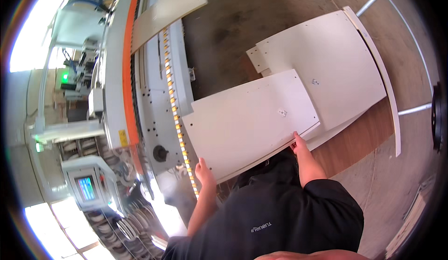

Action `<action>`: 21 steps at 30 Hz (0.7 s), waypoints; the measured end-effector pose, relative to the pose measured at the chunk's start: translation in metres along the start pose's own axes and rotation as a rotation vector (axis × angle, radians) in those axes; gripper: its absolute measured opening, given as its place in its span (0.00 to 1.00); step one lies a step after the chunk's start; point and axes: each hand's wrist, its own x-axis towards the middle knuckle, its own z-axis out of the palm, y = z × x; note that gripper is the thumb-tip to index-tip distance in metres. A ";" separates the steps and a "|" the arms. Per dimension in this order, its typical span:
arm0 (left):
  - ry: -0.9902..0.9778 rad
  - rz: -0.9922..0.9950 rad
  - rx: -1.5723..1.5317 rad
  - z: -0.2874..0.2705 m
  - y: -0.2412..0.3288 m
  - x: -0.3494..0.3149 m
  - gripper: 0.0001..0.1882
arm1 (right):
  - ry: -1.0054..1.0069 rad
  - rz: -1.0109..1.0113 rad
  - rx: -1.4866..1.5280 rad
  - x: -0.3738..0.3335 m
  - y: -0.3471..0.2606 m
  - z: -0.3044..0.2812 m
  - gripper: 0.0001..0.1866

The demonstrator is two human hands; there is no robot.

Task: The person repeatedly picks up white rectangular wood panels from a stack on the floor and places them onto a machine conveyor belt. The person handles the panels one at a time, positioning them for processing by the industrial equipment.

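A white furniture panel (242, 120) with drilled holes and a small label lies level in front of my body. At its near left corner, my left hand (204, 172) is closed on the edge, thumb upward. My right hand (297, 144) grips the near edge toward the right, its thumb over the top and the other fingers mostly hidden beneath. The panel's left end is beside a row of yellow and white rollers (173, 106) on a long machine. Its right end overlaps a stack topped by another white panel (326, 59); whether they touch I cannot tell.
An orange-trimmed machine (128, 83) runs along the left, with a narrow white board (172, 10) across its far part. A control screen (86, 187) stands at the lower left. Right of me are a brown wood-grain board (359, 138), a long white strip (385, 87) and a metal rail (415, 109).
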 end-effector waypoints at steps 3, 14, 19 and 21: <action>0.014 -0.026 -0.073 -0.028 -0.012 0.011 0.26 | -0.055 -0.015 -0.010 -0.031 0.008 -0.009 0.19; 0.062 -0.119 -0.232 -0.209 -0.141 0.070 0.29 | -0.075 -0.508 0.092 -0.148 -0.072 -0.083 0.19; 0.298 -0.006 0.358 -0.268 -0.190 0.095 0.34 | -0.160 -0.541 -0.618 -0.183 0.005 -0.064 0.20; 0.398 0.107 0.480 -0.306 -0.209 0.107 0.24 | -0.216 -0.542 -0.681 -0.196 0.049 -0.060 0.21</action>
